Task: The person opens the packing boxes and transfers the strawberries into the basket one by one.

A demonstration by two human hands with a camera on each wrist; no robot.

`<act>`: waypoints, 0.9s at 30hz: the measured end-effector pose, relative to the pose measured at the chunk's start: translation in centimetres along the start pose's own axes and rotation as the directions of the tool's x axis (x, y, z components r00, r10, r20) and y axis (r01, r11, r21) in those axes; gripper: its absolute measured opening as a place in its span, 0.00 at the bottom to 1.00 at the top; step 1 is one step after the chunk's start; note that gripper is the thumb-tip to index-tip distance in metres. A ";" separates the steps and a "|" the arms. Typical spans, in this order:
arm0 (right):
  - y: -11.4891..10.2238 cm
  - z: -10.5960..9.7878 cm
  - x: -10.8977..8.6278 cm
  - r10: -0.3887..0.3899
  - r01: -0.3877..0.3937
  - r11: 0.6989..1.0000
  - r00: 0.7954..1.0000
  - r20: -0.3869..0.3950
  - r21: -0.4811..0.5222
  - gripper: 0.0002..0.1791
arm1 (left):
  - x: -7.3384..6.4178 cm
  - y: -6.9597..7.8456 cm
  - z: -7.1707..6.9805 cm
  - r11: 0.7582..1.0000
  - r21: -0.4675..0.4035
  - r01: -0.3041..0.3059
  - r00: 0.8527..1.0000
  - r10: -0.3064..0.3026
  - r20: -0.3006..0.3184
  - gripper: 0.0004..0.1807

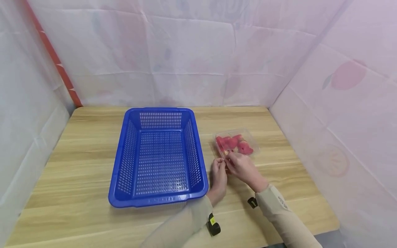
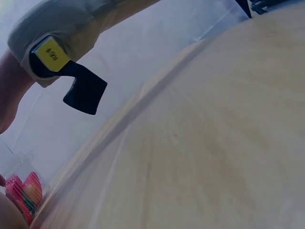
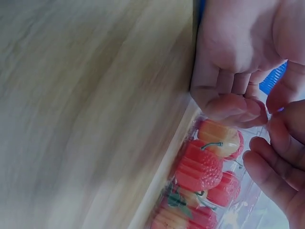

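A clear plastic box [image 1: 252, 146] of red and yellow fruit [image 1: 232, 142] lies right of the blue basket. Both hands meet at its near left corner. My left hand [image 1: 219, 175] has its fingers curled at the box's edge, with thumb and fingertips together. From the right, my right hand [image 1: 243, 167] brings thumb and forefinger to the same spot, pinching at the rim. In the right wrist view, fruit [image 3: 199, 167] with green stems shows through the plastic beside the fingertips. The exact part between the fingertips is hidden.
A large blue perforated basket [image 1: 159, 199] stands on the wooden table [image 1: 77, 155], just left of my left hand. White printed sheets [image 1: 192, 51] hang behind the table and along both sides. Black straps with small devices [image 1: 214, 225] sit at both wrists.
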State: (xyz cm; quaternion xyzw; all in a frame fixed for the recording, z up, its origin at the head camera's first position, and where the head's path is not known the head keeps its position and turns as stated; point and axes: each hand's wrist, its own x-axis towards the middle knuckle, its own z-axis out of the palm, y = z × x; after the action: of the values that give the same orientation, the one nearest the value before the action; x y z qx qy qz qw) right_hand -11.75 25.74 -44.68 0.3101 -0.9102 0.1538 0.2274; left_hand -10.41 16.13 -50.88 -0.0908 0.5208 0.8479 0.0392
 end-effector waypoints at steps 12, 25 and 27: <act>-0.2 1.0 0.8 -0.019 0.017 0.999 0.998 -0.062 -0.029 0.08 | 0.1 0.0 -0.2 0.995 -0.021 -0.102 0.995 0.102 -0.002 0.07; -0.2 1.3 0.4 -0.022 0.020 1.000 0.996 -0.084 -0.019 0.07 | 0.2 -0.2 -0.3 0.991 -0.116 -0.060 0.998 0.056 -0.033 0.08; -0.2 1.3 0.5 -0.025 0.024 1.000 0.996 -0.085 -0.016 0.07 | 0.3 0.0 -0.4 0.993 -0.098 -0.066 0.997 0.062 -0.041 0.08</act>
State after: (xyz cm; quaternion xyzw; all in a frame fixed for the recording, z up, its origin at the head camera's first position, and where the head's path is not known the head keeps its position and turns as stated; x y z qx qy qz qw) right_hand -12.40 24.78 -45.51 0.3126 -0.8969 0.1572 0.2703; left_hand -10.67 15.80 -51.11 -0.0917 0.4816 0.8716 -0.0023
